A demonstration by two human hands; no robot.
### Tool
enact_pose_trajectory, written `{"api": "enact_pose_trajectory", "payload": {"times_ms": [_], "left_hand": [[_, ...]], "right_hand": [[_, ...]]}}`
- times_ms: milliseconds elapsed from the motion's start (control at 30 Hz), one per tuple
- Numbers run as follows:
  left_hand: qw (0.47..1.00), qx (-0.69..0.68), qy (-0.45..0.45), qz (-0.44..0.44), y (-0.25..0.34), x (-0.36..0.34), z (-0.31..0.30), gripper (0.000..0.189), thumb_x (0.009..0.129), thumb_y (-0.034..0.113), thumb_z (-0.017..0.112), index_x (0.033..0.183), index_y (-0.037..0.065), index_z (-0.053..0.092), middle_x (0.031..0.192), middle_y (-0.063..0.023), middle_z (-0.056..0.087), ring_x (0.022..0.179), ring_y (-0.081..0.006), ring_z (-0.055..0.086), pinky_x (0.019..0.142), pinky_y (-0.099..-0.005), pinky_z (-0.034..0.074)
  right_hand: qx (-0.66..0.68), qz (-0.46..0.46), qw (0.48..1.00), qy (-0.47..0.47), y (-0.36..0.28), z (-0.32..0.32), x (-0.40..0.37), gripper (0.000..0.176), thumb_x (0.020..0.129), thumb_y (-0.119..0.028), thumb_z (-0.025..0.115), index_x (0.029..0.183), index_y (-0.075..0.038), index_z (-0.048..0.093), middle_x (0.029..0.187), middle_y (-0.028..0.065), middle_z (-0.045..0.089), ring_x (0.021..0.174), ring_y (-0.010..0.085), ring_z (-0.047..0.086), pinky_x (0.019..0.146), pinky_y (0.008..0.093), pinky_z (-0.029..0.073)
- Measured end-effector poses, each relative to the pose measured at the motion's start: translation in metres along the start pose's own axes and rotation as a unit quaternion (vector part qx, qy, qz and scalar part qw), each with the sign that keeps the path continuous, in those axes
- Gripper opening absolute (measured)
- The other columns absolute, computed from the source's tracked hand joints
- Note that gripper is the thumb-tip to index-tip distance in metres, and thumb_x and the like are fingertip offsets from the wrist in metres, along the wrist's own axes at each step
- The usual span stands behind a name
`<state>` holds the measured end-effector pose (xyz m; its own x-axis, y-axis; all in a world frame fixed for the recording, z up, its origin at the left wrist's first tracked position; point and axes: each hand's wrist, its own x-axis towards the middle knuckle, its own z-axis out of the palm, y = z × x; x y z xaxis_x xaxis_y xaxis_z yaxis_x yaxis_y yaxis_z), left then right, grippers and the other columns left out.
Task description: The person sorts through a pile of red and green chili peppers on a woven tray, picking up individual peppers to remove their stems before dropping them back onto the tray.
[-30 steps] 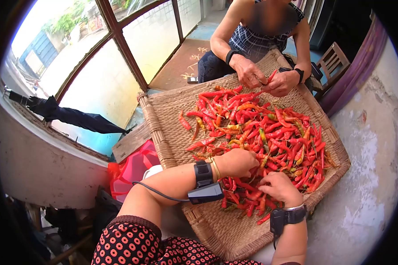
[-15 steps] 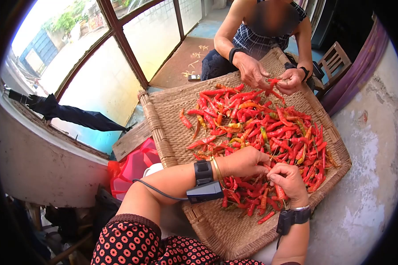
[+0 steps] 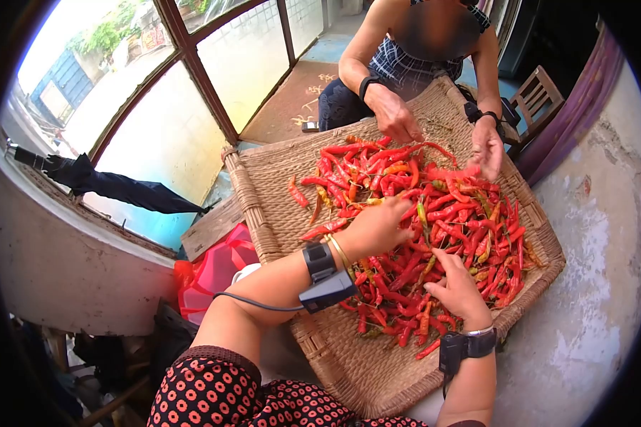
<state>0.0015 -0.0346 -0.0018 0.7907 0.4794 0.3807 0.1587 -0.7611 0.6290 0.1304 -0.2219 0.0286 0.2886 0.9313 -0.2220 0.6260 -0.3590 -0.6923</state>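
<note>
A heap of red chili peppers point(image 3: 406, 274), with a few orange and green ones among them, lies on a square woven tray point(image 3: 263, 160). My left hand point(image 3: 377, 229) is over the middle of the heap, thumb apart from the fingers and nothing visible in it. Its fingertips are close to the peppers; whether they touch cannot be told. Lower and to the right, my right hand point(image 3: 459, 288) hovers at the heap's near side with its fingers spread, holding nothing.
Across the tray sits another person, whose hands point(image 3: 395, 117) are at the far side of the heap. A folded umbrella point(image 3: 132, 186) leans along the left ledge. A pink bag point(image 3: 224, 267) lies beside the tray. The wall point(image 3: 584, 285) is close on the right.
My hands were together on a red chili pepper; they have let go and parted, the left moving up and left over the heap. The other person's hands have also separated and lowered.
</note>
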Motion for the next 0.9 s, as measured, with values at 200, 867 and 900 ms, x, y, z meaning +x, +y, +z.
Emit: {"api": "enact_pose_trajectory", "payload": {"times_ms": [200,867,900], "left_hand": [[0.946,0.144,-0.289,0.008,0.026,-0.01,-0.001,0.048,0.069,0.024,0.068,0.11,0.004,0.052,0.099,-0.0143,0.056,0.083,-0.0299,0.059,0.07,-0.039,0.049],[0.853,-0.384,-0.268,-0.231,0.03,0.01,-0.038,0.012,0.084,0.012,0.06,0.092,0.004,0.06,0.067,0.0057,0.054,0.054,-0.0001,0.045,0.047,-0.0154,0.036],[0.852,-0.383,-0.274,-0.227,0.029,0.011,-0.039,0.012,0.084,0.012,0.06,0.092,0.004,0.06,0.067,0.0057,0.054,0.054,-0.0001,0.045,0.047,-0.0154,0.036]], "right_hand": [[-0.029,-0.031,0.999,-0.033,0.009,0.0,0.003,0.052,0.068,-0.017,0.068,0.116,-0.004,0.05,0.109,0.0156,0.046,0.089,0.0278,0.055,0.079,0.037,0.045],[0.143,-0.06,0.969,0.192,0.009,-0.003,0.006,0.013,0.072,-0.014,0.067,0.073,-0.001,0.063,0.065,0.0097,0.055,0.061,0.0237,0.055,0.057,0.0323,0.042],[0.189,-0.05,0.962,0.19,0.01,-0.004,0.006,0.013,0.072,-0.014,0.067,0.074,-0.002,0.063,0.066,0.0092,0.055,0.061,0.0234,0.055,0.057,0.032,0.043]]}}
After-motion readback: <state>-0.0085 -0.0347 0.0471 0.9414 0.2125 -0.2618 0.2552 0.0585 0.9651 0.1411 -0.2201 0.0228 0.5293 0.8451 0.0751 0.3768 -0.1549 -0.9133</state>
